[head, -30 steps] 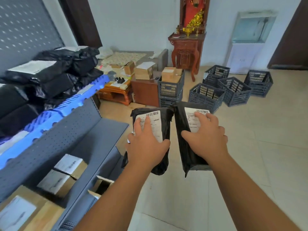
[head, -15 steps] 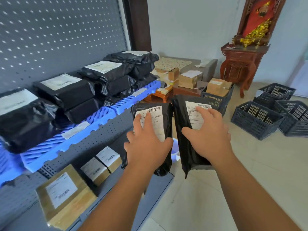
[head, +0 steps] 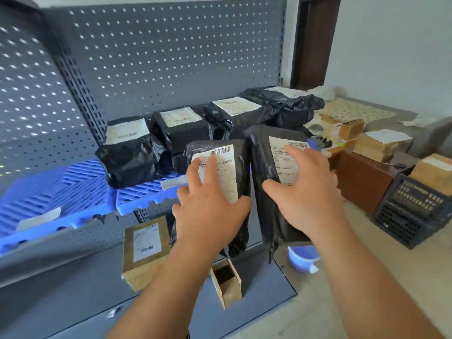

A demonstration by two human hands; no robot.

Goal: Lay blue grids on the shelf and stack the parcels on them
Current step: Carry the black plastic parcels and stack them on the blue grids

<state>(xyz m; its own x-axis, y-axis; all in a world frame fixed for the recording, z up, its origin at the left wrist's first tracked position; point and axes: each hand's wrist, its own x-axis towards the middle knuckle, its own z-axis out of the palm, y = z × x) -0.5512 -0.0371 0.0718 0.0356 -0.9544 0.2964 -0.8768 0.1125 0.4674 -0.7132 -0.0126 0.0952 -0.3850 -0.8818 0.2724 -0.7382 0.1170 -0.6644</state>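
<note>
Before the blue grids (head: 61, 189), left hand (head: 210, 211) gripping left parcel (head: 243, 165), right hand (head: 305, 196) gripping right parcel (head: 260, 162)

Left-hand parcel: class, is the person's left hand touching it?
Touching. Head view: the left hand grips the left-hand parcel, fingers on its label, thumb round its edge.

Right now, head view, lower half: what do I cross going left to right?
Bare end of the blue grid → labelled cardboard box → left-hand parcel, held by the left hand → right-hand parcel, held by the right hand → dark crate.
</note>
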